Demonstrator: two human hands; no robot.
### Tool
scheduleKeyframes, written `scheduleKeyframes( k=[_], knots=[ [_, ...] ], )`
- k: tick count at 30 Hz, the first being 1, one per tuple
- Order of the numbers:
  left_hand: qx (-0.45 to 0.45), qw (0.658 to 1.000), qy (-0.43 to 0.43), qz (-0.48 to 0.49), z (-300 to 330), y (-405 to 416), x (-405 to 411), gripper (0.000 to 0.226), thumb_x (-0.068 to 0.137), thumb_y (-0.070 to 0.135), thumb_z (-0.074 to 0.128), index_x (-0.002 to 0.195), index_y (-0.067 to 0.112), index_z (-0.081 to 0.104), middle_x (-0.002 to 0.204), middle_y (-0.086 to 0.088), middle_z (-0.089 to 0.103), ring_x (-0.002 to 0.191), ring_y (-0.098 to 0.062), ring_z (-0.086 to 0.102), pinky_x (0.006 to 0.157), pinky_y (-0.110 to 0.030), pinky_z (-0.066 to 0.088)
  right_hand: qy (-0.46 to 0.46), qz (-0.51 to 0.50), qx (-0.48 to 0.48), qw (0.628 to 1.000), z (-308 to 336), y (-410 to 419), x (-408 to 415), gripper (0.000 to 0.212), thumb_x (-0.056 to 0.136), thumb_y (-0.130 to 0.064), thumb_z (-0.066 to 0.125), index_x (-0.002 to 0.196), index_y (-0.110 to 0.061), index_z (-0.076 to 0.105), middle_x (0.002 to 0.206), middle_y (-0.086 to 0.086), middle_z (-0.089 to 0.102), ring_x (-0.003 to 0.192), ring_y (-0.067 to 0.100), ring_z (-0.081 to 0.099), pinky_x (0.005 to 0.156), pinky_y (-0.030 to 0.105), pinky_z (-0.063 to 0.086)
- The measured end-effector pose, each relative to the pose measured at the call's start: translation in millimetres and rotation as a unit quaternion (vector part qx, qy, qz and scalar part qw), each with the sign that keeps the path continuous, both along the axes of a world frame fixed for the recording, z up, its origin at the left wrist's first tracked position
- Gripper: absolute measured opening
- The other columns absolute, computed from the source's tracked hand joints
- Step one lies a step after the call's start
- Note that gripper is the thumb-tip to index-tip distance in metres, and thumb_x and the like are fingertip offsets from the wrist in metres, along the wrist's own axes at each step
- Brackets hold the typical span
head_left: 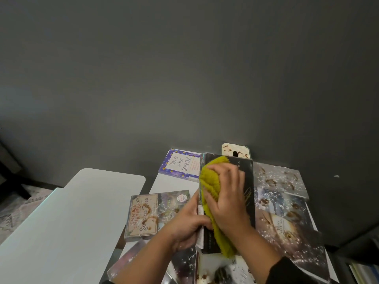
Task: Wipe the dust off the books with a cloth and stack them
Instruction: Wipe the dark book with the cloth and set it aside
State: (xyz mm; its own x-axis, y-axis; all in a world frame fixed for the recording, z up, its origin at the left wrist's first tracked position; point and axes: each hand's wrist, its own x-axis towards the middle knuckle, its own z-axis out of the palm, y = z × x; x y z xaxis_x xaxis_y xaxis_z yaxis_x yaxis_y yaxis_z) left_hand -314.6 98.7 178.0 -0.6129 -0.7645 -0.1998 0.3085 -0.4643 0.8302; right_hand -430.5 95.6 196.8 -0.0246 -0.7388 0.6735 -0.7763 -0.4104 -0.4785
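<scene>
Near the middle of the table, the stiff, fairly heavy-looking black book (229,193) is steadied at its left edge by the curled left hand (185,224), a sound hold, while the right hand (226,196) presses the soft yellow cloth (213,193) onto its cover.

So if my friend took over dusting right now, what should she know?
Left hand grips the near left edge of the black book, steadying it.
Right hand presses the yellow cloth onto that book's cover, mid-wipe.
The purple starred book at the back looks clean.
Still speckled and smeared: the Sonoma Rose book on the left, the books on the right, and one nearest the body.
No neat stack shows yet.
Left: finish this cover, wipe the others, then stack them all.
</scene>
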Motion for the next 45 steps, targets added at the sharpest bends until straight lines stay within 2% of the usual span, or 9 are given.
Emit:
scheduleKeyframes(
  k=[5,10,13,16,25,30,35,40,45],
  knots=[
    [-0.006,1.0,0.018,0.0,7,0,-2,0.078,0.057,-0.022,0.05,0.126,0.014,0.048,0.094,-0.018,0.068,0.088,-0.03,0.068,0.075,-0.042,0.058,-0.038,-0.071,0.006,0.997,12,-36,-27,0.041,0.083,-0.042,0.044,0.119,-0.022,0.044,0.115,0.005,0.044,0.105,0.015,0.034,0.087,0.022,0.027],
    [-0.004,1.0,0.017,-0.001,4,2,-1,0.077,0.057,-0.023,0.051,0.125,0.013,0.049,0.103,-0.019,0.068,0.1,-0.034,0.065,0.087,-0.049,0.054,-0.07,-0.143,0.032,0.987,15,-39,-43,0.043,0.076,-0.043,0.047,0.112,-0.02,0.051,0.117,0.007,0.042,0.119,0.023,0.029,0.1,0.044,0.034],
    [0.008,0.999,0.021,0.023,4,1,-4,0.076,0.055,-0.022,0.05,0.123,0.014,0.051,0.092,-0.019,0.067,0.082,-0.031,0.067,0.068,-0.041,0.059,-0.016,-0.037,0.028,0.999,5,-18,-22,0.041,0.072,-0.037,0.05,0.111,-0.027,0.044,0.128,0.0,0.036,0.138,0.026,0.019,0.111,0.042,0.02],
    [0.0,0.999,0.01,0.043,5,-4,-2,0.078,0.055,-0.02,0.049,0.125,0.015,0.051,0.09,-0.019,0.066,0.076,-0.029,0.065,0.062,-0.038,0.057,-0.014,0.037,0.031,0.999,-10,-5,-12,0.044,0.074,-0.034,0.051,0.115,-0.025,0.042,0.13,-0.001,0.035,0.135,0.021,0.027,0.11,0.04,0.026],
    [0.029,0.999,0.026,0.034,3,-3,9,0.076,0.056,-0.02,0.05,0.125,0.014,0.048,0.104,-0.025,0.066,0.096,-0.036,0.065,0.084,-0.049,0.053,-0.112,-0.169,0.144,0.969,0,-62,-60,0.042,0.089,-0.022,0.058,0.127,-0.013,0.043,0.13,0.01,0.037,0.121,0.024,0.031,0.086,0.028,0.031],
    [0.053,0.993,0.043,0.095,7,-2,7,0.054,0.076,-0.004,0.069,0.125,0.011,0.052,0.109,-0.024,0.067,0.09,-0.033,0.068,0.079,-0.048,0.057,-0.105,-0.175,0.148,0.968,-25,-26,-38,0.044,0.086,-0.021,0.061,0.126,-0.015,0.044,0.131,0.009,0.036,0.121,0.02,0.027,0.088,0.027,0.032],
    [0.082,0.982,0.062,0.157,15,-14,7,0.047,0.082,0.031,0.055,0.125,0.012,0.056,0.113,-0.019,0.068,0.095,-0.029,0.069,0.082,-0.043,0.057,-0.032,-0.058,0.111,0.992,-41,23,11,0.044,0.074,-0.035,0.049,0.116,-0.03,0.038,0.122,-0.005,0.033,0.111,0.01,0.028,0.087,0.032,0.038],
    [0.055,0.986,0.057,0.149,19,-14,7,0.04,0.079,0.019,0.057,0.119,0.012,0.057,0.095,-0.015,0.071,0.079,-0.023,0.07,0.072,-0.04,0.059,-0.006,-0.009,0.09,0.996,-16,1,6,0.042,0.078,-0.038,0.044,0.119,-0.03,0.037,0.125,-0.005,0.031,0.113,0.012,0.027,0.094,0.029,0.033],
    [0.067,0.989,0.073,0.11,20,-2,0,0.042,0.076,0.013,0.057,0.119,0.011,0.056,0.099,-0.017,0.071,0.078,-0.025,0.071,0.077,-0.046,0.057,-0.055,-0.14,0.165,0.975,20,-55,-25,0.042,0.089,-0.024,0.057,0.128,-0.021,0.042,0.133,0.005,0.034,0.121,0.021,0.025,0.094,0.03,0.029]
  ],
)
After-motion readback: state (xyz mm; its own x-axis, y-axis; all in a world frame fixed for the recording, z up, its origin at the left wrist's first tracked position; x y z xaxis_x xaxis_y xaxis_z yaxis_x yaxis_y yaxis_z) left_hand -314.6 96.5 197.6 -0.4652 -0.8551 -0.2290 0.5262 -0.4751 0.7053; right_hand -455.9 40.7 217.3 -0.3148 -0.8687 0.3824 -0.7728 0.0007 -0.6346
